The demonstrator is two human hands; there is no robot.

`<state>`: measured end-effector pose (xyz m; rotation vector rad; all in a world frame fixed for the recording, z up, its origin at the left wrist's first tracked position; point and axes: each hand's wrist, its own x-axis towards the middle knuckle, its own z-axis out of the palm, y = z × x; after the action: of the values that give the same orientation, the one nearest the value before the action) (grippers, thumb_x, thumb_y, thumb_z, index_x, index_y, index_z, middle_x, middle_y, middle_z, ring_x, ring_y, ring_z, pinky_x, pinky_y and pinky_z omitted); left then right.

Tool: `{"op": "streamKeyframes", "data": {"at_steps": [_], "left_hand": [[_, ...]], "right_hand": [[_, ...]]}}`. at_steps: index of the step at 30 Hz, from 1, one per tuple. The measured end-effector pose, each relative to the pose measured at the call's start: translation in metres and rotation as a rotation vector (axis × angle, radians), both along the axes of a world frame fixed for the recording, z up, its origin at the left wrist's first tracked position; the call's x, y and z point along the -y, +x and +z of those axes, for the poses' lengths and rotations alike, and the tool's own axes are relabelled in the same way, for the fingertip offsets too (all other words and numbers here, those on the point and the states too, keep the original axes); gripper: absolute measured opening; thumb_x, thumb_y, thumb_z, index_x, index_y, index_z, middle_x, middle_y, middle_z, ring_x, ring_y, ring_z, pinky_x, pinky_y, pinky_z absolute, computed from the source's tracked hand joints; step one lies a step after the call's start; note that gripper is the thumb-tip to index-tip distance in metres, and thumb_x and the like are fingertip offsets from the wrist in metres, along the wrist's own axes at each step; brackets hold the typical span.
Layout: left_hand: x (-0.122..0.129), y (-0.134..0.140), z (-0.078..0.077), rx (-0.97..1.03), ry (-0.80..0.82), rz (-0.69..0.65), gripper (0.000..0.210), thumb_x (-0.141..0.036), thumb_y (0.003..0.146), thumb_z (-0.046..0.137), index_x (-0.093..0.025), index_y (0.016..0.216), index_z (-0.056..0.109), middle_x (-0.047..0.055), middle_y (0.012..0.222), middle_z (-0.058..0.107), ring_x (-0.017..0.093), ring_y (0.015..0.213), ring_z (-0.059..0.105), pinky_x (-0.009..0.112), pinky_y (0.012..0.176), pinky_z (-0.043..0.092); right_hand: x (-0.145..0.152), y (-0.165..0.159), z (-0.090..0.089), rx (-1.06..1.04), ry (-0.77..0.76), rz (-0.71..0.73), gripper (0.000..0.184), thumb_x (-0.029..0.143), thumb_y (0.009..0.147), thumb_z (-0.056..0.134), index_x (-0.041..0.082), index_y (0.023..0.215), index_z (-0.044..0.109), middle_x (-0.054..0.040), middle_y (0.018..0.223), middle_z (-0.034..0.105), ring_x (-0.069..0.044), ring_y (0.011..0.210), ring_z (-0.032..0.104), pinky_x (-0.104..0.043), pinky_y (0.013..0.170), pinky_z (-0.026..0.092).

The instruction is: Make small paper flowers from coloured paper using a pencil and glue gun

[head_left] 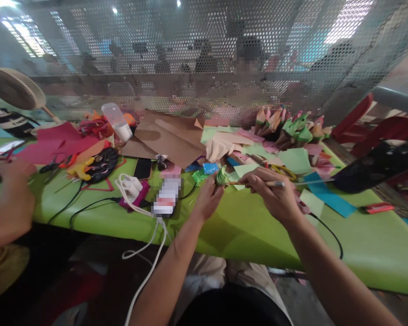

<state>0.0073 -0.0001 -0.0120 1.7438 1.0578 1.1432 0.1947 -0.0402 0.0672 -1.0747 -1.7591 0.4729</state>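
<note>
My left hand [209, 197] is closed around a small green curled-paper piece [221, 176], its layered strips showing above my fingers. In my right hand [272, 192] is a slim, pencil-like wooden stick [275, 184] with a metal-coloured end. Its other end points left and reaches the green piece; whether it touches cannot be made out. Just beyond my hands lie a blue packet [210, 168], a bright green wrapper [199, 175] and pale green paper sheets [246, 170]. Beside my right wrist is a pink device [302, 206] with a black cable.
On the green table [245, 231] are a phone [167, 197], a purple power strip [133, 201] with white cables, brown paper [172, 138], bundled paper cones [270, 122] and a blue strip [329, 194]. A co-worker's arm [10, 199] is at left. A perforated screen [177, 81] stands behind.
</note>
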Motion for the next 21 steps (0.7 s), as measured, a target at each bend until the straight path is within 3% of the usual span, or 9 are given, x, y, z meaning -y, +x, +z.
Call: {"op": "streamKeyframes", "data": {"at_steps": [4,21], "left_hand": [[-0.0007,-0.0007,-0.0023,0.023,0.010,-0.013,0.038,-0.023,0.095,0.052,-0.019,0.133,0.057,0.013,0.132,0.067,0.026,0.124,0.060,0.043,0.112,0.045],[-0.0016,-0.0013,-0.0019,0.009,0.004,-0.030,0.037,-0.025,0.096,0.052,-0.019,0.133,0.057,0.015,0.136,0.065,0.028,0.128,0.059,0.046,0.114,0.044]], "right_hand": [[0.0007,0.0001,-0.0012,0.012,0.008,-0.009,0.055,0.064,0.102,0.051,0.022,0.075,0.072,-0.0045,0.072,0.069,-0.017,0.062,0.059,-0.031,0.058,0.046],[-0.0031,-0.0012,-0.0050,0.022,-0.011,0.032,0.051,0.062,0.102,0.054,0.021,0.079,0.074,-0.0043,0.073,0.069,-0.018,0.063,0.061,-0.031,0.059,0.046]]}}
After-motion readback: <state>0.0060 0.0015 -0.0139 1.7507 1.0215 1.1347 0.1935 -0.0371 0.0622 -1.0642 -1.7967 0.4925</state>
